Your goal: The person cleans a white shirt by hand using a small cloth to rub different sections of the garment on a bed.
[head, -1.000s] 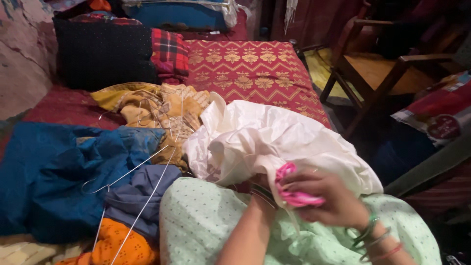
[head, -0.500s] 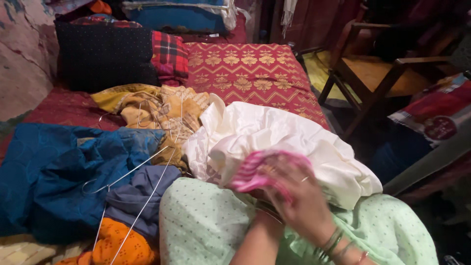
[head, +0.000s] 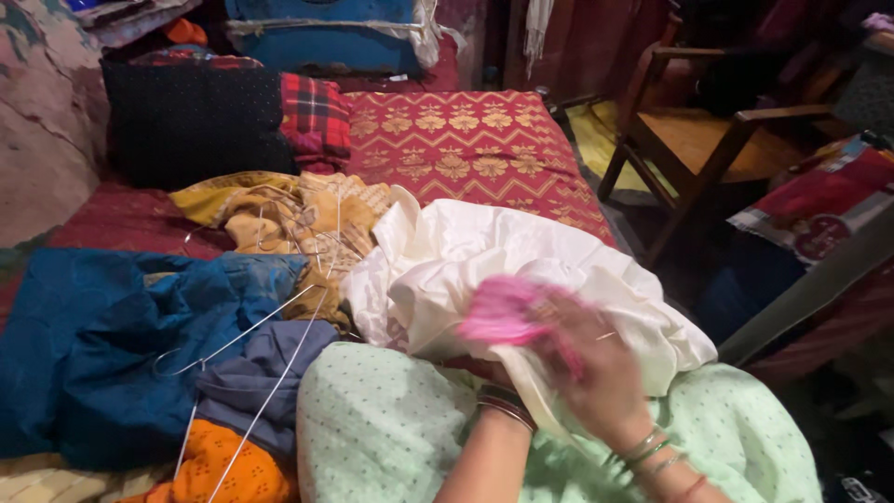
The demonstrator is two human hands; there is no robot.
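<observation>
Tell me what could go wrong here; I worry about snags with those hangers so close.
The wire hangers lie loose across the blue garment, so their hooks might catch cloth pulled past them. The pink cloth in the right hand is moving fast against the white fabric, which could slide off the heap.

Right hand (head: 596, 373) swung up over the white cloth (head: 521, 270); pink item (head: 507, 312) moved left and up with it, now motion-blurred.

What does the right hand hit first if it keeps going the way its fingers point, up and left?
Probably the white cloth: the right hand, blurred and holding something pink, already lies against its folds. Depth is unclear.
</observation>
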